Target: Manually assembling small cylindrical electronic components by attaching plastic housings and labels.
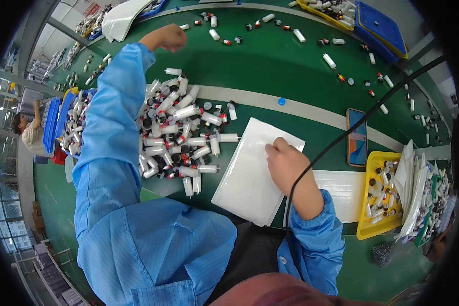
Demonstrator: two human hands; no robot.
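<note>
My left hand (166, 38) is stretched out over the far green belt, past a heap of small parts. Its fingers are curled in, and what they hold, if anything, is hidden. My right hand (289, 166) is closed over a flat white plastic sheet (239, 176) on the table in front of me. Thumb and forefinger are bent together above the sheet; I cannot make out anything between them. Left of the sheet lies the heap of white plastic cylinders (186, 112) with black and red ends, some with thin metal pins.
A phone (357, 137) lies at the right, crossed by a black cable (382, 102). Beyond it stands a yellow tray (363, 224) of the same parts. Loose cylinders (329, 61) are scattered along the green belt (270, 61). A person (33, 132) is at the far left, beside blue bins (50, 125).
</note>
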